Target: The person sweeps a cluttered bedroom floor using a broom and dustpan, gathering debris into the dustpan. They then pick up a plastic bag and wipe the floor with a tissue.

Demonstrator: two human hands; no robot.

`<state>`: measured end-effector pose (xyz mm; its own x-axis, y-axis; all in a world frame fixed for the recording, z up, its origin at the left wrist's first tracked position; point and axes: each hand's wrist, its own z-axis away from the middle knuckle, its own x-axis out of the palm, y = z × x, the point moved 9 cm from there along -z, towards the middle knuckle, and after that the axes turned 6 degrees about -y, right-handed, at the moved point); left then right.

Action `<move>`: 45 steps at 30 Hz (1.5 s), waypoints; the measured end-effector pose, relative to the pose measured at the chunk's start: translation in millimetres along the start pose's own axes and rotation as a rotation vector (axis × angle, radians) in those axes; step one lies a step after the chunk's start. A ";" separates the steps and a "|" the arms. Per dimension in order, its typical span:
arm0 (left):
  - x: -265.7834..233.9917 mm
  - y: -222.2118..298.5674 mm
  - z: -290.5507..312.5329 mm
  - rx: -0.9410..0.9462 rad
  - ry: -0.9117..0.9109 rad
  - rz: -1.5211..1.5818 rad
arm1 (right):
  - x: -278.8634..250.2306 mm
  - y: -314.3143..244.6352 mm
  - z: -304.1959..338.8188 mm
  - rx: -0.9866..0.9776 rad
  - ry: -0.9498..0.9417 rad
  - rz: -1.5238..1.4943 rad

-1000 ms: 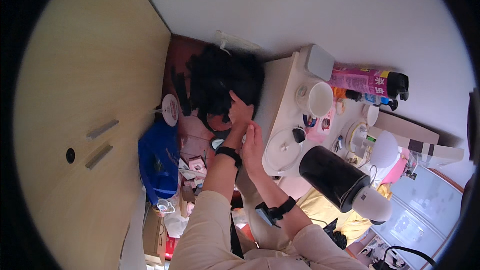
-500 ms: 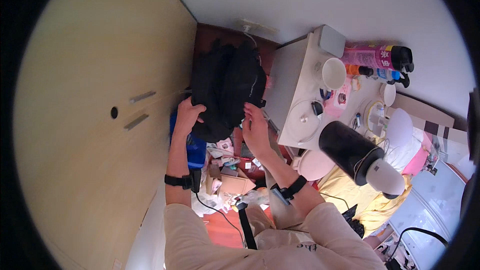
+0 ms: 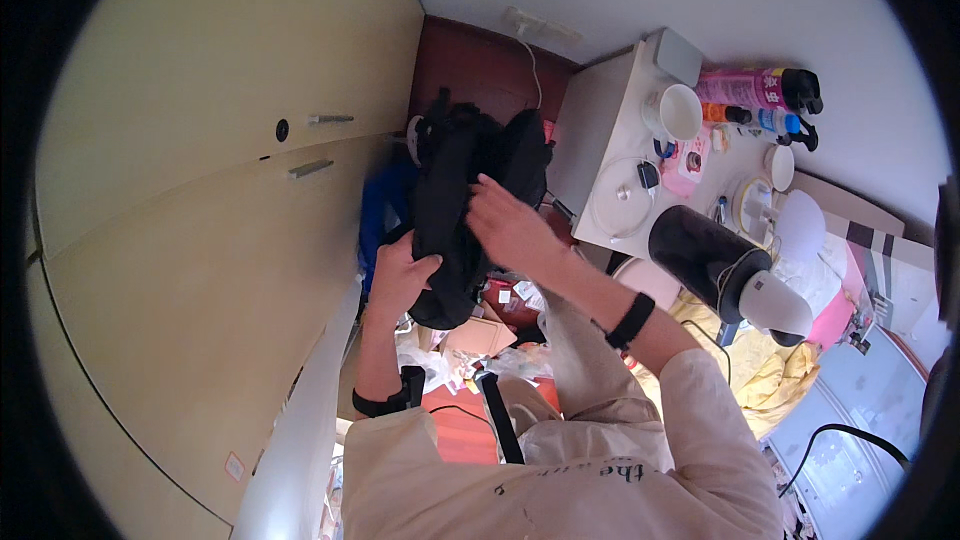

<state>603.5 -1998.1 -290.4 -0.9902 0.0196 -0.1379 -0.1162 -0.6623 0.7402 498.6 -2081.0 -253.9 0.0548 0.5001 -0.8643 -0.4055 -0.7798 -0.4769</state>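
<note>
A black backpack [image 3: 445,195] is held up in front of me, between the wooden wardrobe and the white cabinet. On its near left edge my left hand [image 3: 401,275] is closed, with the thumb over the dark fabric. My right hand [image 3: 510,225] is at the middle of the bag, its fingers bent against the cloth near a fold; the thumb and what exactly the fingertips pinch are hidden. The far end of the bag shows loose black straps.
Left stands a pale wardrobe [image 3: 230,190] with metal handles. At right, a white cabinet [image 3: 600,210] bears a cup [image 3: 680,112], a glass lid [image 3: 622,197], a pink spray can [image 3: 745,88] and a black cylinder [image 3: 700,245]. A blue item [image 3: 380,210] and clutter lie below the bag.
The backpack has tilted and come nearer to me. My left hand has moved down with its edge, and my right hand has shifted from the bag's right side to its middle.
</note>
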 end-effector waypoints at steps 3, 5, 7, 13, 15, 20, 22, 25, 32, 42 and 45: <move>-4.0 -4.9 5.7 -0.043 0.080 0.067 | 69.5 57.9 27.4 0.454 -0.715 -0.107; 2.2 0.4 10.8 -0.021 0.079 0.059 | 97.1 81.3 50.8 0.512 -0.922 -0.069; 16.9 8.9 16.3 -0.014 0.033 0.000 | 131.2 95.0 64.6 0.533 -1.059 -0.029; 49.8 30.1 45.2 -0.034 -0.048 -0.235 | 159.3 157.8 54.2 1.091 -0.392 -0.376; 55.0 33.8 51.3 0.022 -0.038 -0.250 | 168.0 158.9 45.9 1.078 -0.417 -0.324; 50.3 41.1 50.8 0.219 0.031 -0.271 | 188.4 151.5 35.7 1.054 -0.449 -0.268; 50.4 44.4 51.0 0.224 0.026 -0.300 | 197.6 148.5 34.5 1.026 -0.454 -0.265; 60.8 48.5 61.8 0.129 -0.100 -0.182 | 207.9 146.5 35.5 1.002 -0.457 -0.261; 44.1 68.1 72.2 0.142 -0.071 -0.325 | 220.1 144.9 31.5 0.920 -0.403 -0.283; 12.3 66.9 -24.0 0.338 0.194 -0.240 | 83.5 148.2 -12.4 0.658 0.021 -0.455; 10.5 56.2 -72.4 0.329 0.257 -0.275 | -0.8 149.9 -12.8 0.722 0.147 -0.188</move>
<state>592.2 -2089.3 -297.9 -0.8736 -0.0521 -0.4839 -0.4293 -0.3861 0.8165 449.5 -2203.2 -326.8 0.2821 0.5056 -0.8153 -0.8710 -0.2213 -0.4386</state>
